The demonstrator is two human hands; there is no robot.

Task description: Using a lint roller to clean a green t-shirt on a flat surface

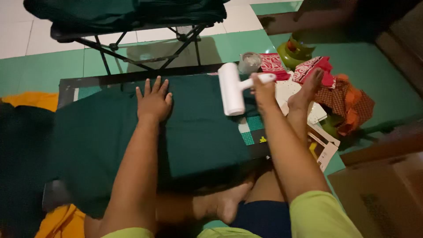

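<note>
Nearest the lens: lime-green sleeves, dark shorts and a bare foot (229,203), tucked just below the dark green cloth (194,132). Left hand (153,102) pressed flat on that cloth near its far edge, fingers spread. Right hand (263,91) clenched round the handle of a white lint roller (231,89), roller head resting on the cloth's right part. Beyond the cloth, a folding stand (145,48); right of the cloth, red patterned fabrics (308,70).

left hand (153,102) flat on cloth (110,132), lint roller (231,89) right of it, folding chair (132,22) behind
</note>
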